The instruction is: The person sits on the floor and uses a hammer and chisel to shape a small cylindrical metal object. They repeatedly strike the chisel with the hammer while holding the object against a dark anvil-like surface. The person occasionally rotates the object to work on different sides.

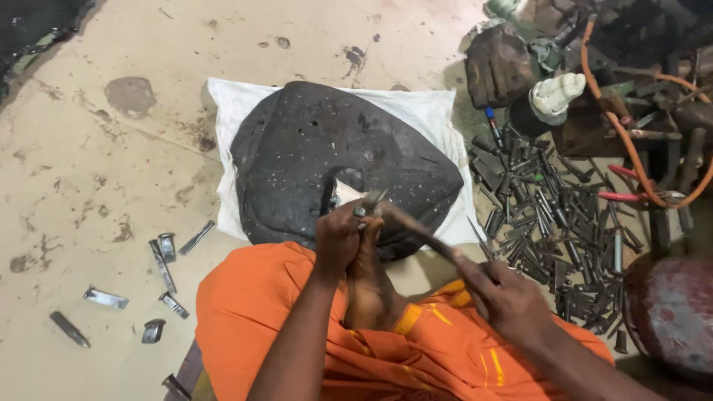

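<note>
A large dark stone slab [312,148] with a hole near its front lies on a white cloth [431,111] on the floor. My left hand [338,238] grips a short metal chisel [369,204] held against the stone's front edge, beside my foot [368,286]. My right hand [505,297] holds a hammer by its wooden handle [416,226], the hammer's head resting at the chisel's top. Orange cloth [260,312] covers my legs below.
A heap of several dark metal chisels [557,223] lies to the right. A few loose chisels [163,260] are scattered on the stained floor at left. An orange hose [631,141], a wrapped white bundle [555,95] and a round reddish object [672,312] sit at right.
</note>
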